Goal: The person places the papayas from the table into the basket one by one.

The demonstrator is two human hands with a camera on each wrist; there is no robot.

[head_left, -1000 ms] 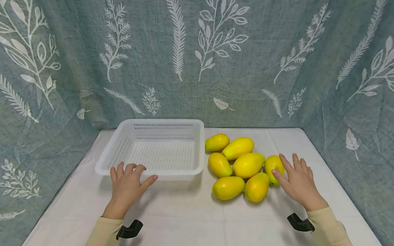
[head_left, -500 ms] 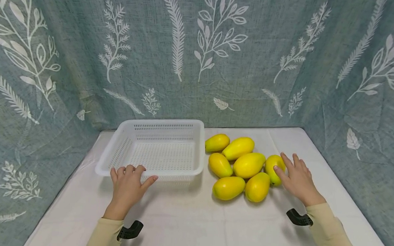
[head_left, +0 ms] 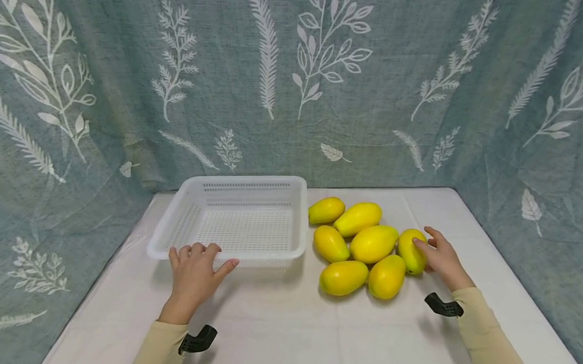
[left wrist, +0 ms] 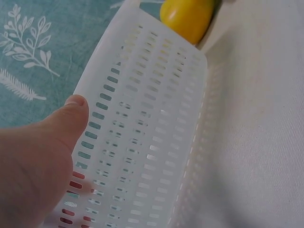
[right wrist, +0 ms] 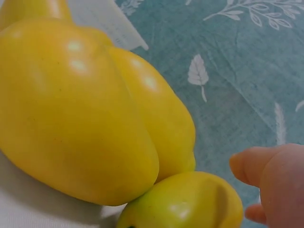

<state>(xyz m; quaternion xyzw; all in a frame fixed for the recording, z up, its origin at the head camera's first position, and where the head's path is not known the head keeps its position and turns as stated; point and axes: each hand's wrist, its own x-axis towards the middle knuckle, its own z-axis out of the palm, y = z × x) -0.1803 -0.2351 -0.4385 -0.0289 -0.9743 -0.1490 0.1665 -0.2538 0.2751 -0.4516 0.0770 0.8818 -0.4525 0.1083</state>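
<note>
Head view: white perforated basket (head_left: 242, 223) standing empty on the white tablecloth (head_left: 284, 330), left of centre, back wall close to the leaf-print curtain (head_left: 297, 78). Left hand (head_left: 195, 273) laid at the near rim of the basket, fingertips over the edge, thumb spread to the side along the front wall; fingers slightly apart, lightly bent, seemingly steadying the basket rather than lifting it. Seven yellow mangoes in a tight cluster just right of the basket, touching one another. Right hand (head_left: 441, 256) at the rightmost mango (head_left: 411, 250), thumb on its top, fingers curling round its far side; grasp looks begun, fruit resting on the cloth. Placement of the fruit beside the basket keeps the reach short for that hand. Black wrist mounts visible under both beige sleeves.

Left wrist view: thumb (left wrist: 66, 121) pressed flat against the slotted outer wall of the basket (left wrist: 152, 123); other fingers out of frame, state not determinable here. One mango (left wrist: 187, 16) showing past the far corner.

Right wrist view: two large mangoes (right wrist: 76, 114) filling the frame, the rightmost mango (right wrist: 185, 202) at the bottom edge. Fingertips (right wrist: 251, 164) close beside it, bent; contact not confirmable from this angle
</note>
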